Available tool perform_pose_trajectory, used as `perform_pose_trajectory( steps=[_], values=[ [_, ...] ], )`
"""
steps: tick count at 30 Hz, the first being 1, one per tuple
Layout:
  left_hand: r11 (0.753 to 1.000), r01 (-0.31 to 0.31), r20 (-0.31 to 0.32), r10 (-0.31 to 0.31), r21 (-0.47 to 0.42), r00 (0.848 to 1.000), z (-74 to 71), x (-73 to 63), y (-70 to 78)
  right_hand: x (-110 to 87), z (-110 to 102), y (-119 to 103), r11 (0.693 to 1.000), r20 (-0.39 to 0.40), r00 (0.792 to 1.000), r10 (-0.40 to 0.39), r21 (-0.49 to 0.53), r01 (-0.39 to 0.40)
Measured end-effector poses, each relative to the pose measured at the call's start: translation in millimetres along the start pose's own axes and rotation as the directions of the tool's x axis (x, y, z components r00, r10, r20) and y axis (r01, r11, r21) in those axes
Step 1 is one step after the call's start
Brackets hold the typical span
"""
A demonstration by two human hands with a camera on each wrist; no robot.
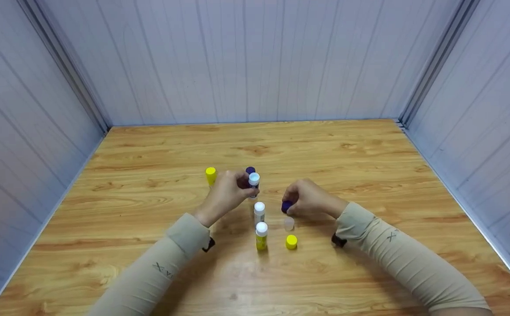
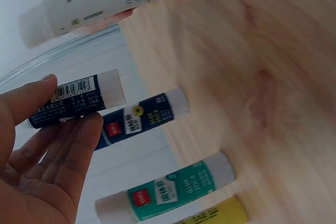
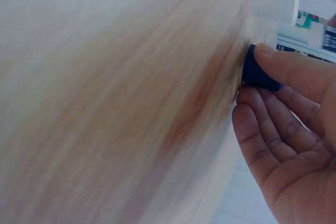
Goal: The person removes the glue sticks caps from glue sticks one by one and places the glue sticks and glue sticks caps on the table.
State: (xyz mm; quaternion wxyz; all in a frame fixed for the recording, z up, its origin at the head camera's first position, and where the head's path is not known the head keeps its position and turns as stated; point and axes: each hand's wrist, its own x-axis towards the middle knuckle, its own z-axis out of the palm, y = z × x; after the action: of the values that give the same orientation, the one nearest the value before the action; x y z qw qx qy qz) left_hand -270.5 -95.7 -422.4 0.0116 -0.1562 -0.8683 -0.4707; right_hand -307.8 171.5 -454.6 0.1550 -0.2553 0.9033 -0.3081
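Thumb and fingers of my left hand (image 1: 226, 193) grip an uncapped dark blue glue stick (image 1: 253, 186), its white end upward in the head view. Its barcode label faces the left wrist camera. Between the fingertips of my right hand (image 1: 310, 198) is a dark blue cap (image 3: 258, 71), low at the tabletop. Nearest the held stick, another dark blue glue stick (image 2: 147, 116) stands behind it. A white glue stick (image 1: 259, 213) and a yellow one with a white top (image 1: 261, 239) stand uncapped in front of my left hand.
A translucent cap (image 1: 289, 224) and a yellow cap (image 1: 291, 242) sit on the wooden table (image 1: 325, 272), right of the uncapped sticks. Beyond my left hand stands a yellow glue stick (image 1: 211, 175). The left wrist view also shows a green glue stick (image 2: 173, 190). Pale panels (image 1: 246, 61) enclose the table.
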Motion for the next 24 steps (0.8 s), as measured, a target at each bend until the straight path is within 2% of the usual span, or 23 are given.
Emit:
perform_pose_trajectory(
  steps=[4, 9, 14, 21, 24],
  values=[
    [0.999, 0.035, 0.032, -0.036, 0.037, 0.999, 6.4, -0.1, -6.1, -0.4, 1.1, -0.2, 1.000, 0.010, 1.000, -0.002, 0.000, 0.002],
    [0.997, 0.032, 0.053, -0.036, 0.075, 0.998, 11.9, 0.0, -11.7, -0.8, 1.3, -2.0, 1.000, 0.011, 1.000, 0.008, -0.009, -0.008],
    [0.997, 0.027, 0.069, -0.033, 0.078, 0.997, 14.8, 0.3, -15.1, -1.2, 2.9, -3.6, 0.999, 0.005, 1.000, 0.000, -0.032, 0.000],
    [0.994, 0.075, 0.115, -0.083, 0.076, 0.990, 18.0, 1.3, -18.2, -4.0, 5.9, -3.5, 0.997, -0.001, 1.000, -0.019, -0.080, 0.018],
    [0.994, 0.071, 0.115, -0.079, 0.077, 0.990, 17.6, 2.1, -18.3, -4.2, 6.4, -2.2, 0.996, -0.012, 0.999, -0.032, -0.081, 0.031]
  ],
)
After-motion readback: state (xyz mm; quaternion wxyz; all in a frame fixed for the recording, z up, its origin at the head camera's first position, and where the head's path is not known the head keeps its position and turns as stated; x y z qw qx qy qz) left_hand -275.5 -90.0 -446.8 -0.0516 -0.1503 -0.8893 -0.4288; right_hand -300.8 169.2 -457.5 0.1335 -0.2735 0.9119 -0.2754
